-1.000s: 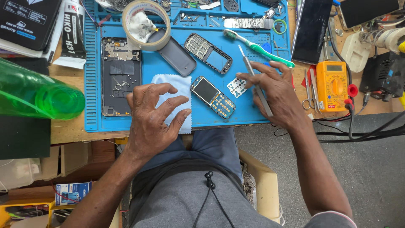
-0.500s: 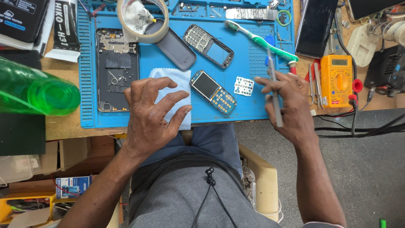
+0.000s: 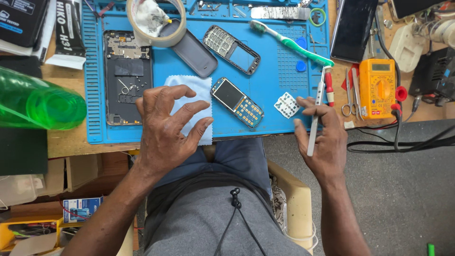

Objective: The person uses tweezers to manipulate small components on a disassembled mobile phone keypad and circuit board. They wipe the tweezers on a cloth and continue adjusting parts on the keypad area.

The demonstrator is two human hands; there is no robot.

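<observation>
My left hand (image 3: 166, 130) hovers with fingers spread over a pale blue cloth (image 3: 196, 95) on the blue work mat (image 3: 265, 118). My right hand (image 3: 322, 137) holds silver tweezers (image 3: 315, 111) at the mat's right front corner, palm turned up. An opened small keypad phone (image 3: 238, 103) lies between the hands. A white keypad membrane (image 3: 287, 105) sits just left of the right hand's fingers. Farther back lie the phone's front frame (image 3: 232, 50) and its grey back cover (image 3: 192, 52).
A disassembled smartphone (image 3: 128, 78) lies at the mat's left. A tape roll (image 3: 156, 21), a green toothbrush (image 3: 289, 42), a red screwdriver (image 3: 328, 87), scissors (image 3: 350, 95), an orange multimeter (image 3: 377, 87) and a green bottle (image 3: 40, 104) surround the mat.
My right hand drew back from the keypad membrane toward the mat's right edge and turned the tweezers more upright. My left hand lifted its fingers off the cloth and spread them.
</observation>
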